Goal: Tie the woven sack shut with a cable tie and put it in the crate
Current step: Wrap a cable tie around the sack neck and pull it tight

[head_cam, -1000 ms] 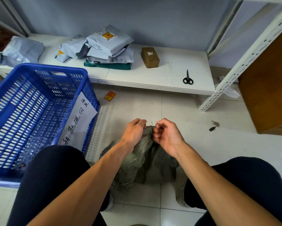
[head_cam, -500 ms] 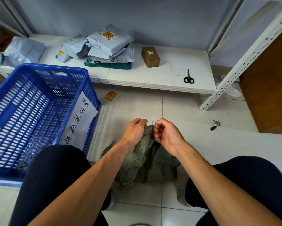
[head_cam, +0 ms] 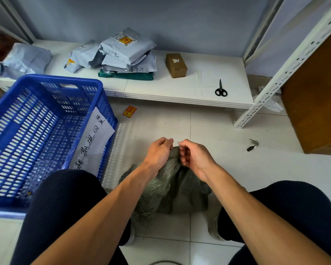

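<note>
crate [head_cam: 46,119]: big blue slotted one sitting on the floor far left, nothing I can see lying in it; a white paper sheet [head_cam: 93,142] with handwriting is hanging on its near-right wall

left hand [head_cam: 158,153]: I'm seeing it curled tight at the sack's gathered neck, fingers closed and pinching one end of the cable tie; knuckles facing up

cable tie [head_cam: 176,142]: just a tiny pale sliver showing between the two hands; can't tell whether it's looping the neck or locked

sack [head_cam: 172,190]: grey-green woven one sitting on the floor tiles between my knees, right of the crate and not in it; neck bunching up under both hands

right hand [head_cam: 196,159]: also closed narrow, fingertips pinching the tie's other end and pressing against the sack's neck; nearly touching the left hand

shelf [head_cam: 180,90]: low white one running along the back; grey mailer bags [head_cam: 126,52] piling up left, a cardboard box [head_cam: 176,65] in the middle, black scissors [head_cam: 221,89] lying right
</note>
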`<action>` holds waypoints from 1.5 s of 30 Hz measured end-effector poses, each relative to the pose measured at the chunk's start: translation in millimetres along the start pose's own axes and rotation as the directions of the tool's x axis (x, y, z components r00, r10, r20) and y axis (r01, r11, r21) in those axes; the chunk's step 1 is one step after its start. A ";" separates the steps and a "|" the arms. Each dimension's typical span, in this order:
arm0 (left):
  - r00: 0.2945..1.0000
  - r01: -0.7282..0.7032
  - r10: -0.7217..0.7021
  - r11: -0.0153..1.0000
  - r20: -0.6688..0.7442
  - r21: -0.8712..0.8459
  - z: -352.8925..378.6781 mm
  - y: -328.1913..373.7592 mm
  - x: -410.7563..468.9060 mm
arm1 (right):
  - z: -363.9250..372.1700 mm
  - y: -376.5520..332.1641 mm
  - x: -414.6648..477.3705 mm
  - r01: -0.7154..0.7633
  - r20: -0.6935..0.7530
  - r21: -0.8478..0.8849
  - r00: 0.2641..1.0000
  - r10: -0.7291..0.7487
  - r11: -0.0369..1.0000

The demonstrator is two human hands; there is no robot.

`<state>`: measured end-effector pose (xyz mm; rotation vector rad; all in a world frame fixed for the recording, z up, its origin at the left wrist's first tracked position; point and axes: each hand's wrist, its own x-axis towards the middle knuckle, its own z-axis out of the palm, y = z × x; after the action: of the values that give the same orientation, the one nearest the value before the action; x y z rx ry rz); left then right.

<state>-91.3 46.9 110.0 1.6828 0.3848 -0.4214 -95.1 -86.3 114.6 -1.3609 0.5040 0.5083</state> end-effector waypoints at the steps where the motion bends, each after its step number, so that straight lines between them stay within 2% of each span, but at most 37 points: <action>1: 1.000 -0.004 0.004 1.000 0.003 0.005 0.3 -0.3 0.0 | -0.4 0.4 0.2 0.000 -0.006 -0.016 1.000 0.000 1.000; 8: 0.999 -0.040 0.040 0.999 -0.024 0.025 2.2 0.5 1.0 | -2.0 1.6 0.0 0.045 -0.045 -0.077 0.998 -0.049 0.996; 18: 0.979 -0.200 0.202 0.973 -0.007 0.118 1.5 -0.8 -2.2 | -4.3 1.7 2.6 0.047 -0.043 -0.117 0.998 -0.052 0.992; 24: 0.981 -0.189 0.192 0.970 -0.007 0.151 1.2 -0.9 -0.1 | -2.6 -8.9 -1.9 0.081 -0.086 -0.251 0.991 -0.106 0.965; 29: 0.973 -0.229 0.223 0.940 0.055 0.252 2.4 -3.1 1.0 | -5.1 -15.6 -1.0 0.116 -0.087 -0.385 0.983 -0.161 0.915; 33: 0.967 -0.254 0.241 0.916 0.079 0.310 0.9 -2.7 3.1 | -9.5 -17.7 -0.5 0.075 -0.017 -0.364 0.996 -0.087 0.928; 38: 0.968 -0.249 0.236 0.931 0.079 0.266 -2.2 -3.4 5.3 | -14.6 -21.1 1.2 0.025 0.019 -0.300 1.000 -0.020 0.954; 45: 0.975 -0.223 0.209 0.936 0.080 0.272 2.4 -5.0 6.8 | -16.4 -19.3 5.9 -0.064 -0.023 0.043 0.998 0.065 0.997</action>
<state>-87.9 45.4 102.0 1.9623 0.1017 -0.3649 -79.4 -104.8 123.8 -1.3145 0.5776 0.5316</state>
